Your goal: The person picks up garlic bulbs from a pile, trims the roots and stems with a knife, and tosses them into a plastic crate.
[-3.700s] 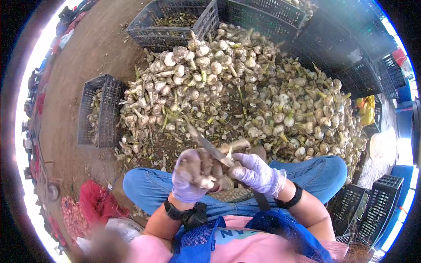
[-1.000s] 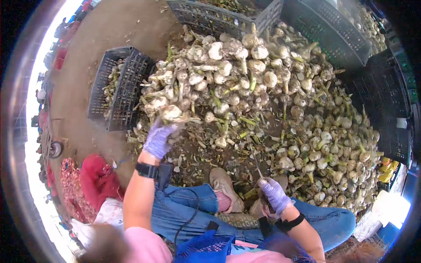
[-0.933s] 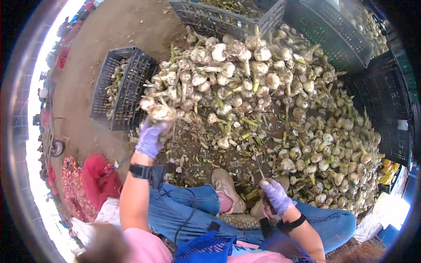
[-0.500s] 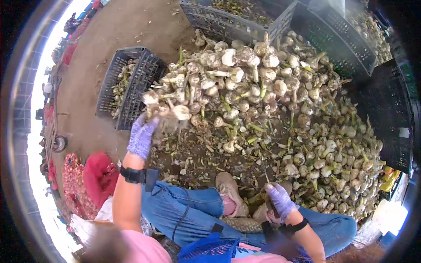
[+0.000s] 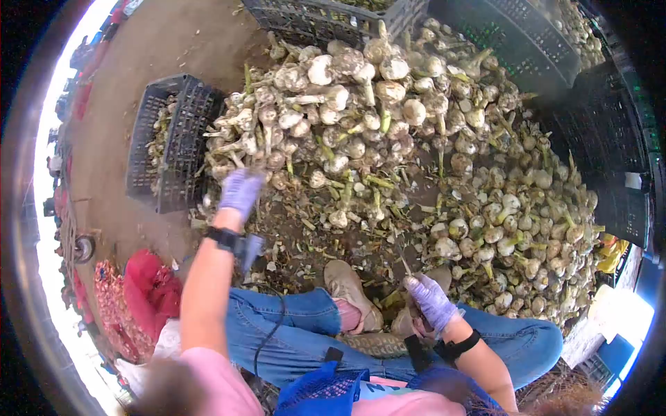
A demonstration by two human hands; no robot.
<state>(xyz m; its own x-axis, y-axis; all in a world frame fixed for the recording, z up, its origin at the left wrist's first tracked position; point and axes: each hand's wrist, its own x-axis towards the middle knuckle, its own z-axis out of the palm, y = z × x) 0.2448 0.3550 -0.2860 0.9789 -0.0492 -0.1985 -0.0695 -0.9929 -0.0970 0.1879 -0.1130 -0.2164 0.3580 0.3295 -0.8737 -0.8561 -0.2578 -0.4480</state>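
Note:
My left hand [image 5: 241, 193], in a purple-and-white glove, is at the near left edge of a heap of garlic bulbs [image 5: 333, 97] with stalks. Its fingers are blurred by motion and point down into the garlic, so whether they grip a bulb does not show. Close to my lap, my right hand [image 5: 431, 303], gloved alike, is closed round a small knife [image 5: 405, 263]. The thin blade points up and away from me; the handle is mostly hidden in the fist. Trimmed-looking bulbs [image 5: 510, 236] with short stems lie to the right of the knife.
A black crate [image 5: 156, 149] with stalk scraps stands left of the heap. More crates [image 5: 312, 21] line the back, with dark ones [image 5: 617, 152] at right. Cut stalks and peelings [image 5: 305, 232] litter the ground before my shoes [image 5: 352, 288]. A red mesh sack [image 5: 149, 291] lies at left.
The garlic bulbs that hung from my left hand are no longer seen in it. That hand has moved right, to the heap's edge. The view has shifted; the right hand keeps the knife.

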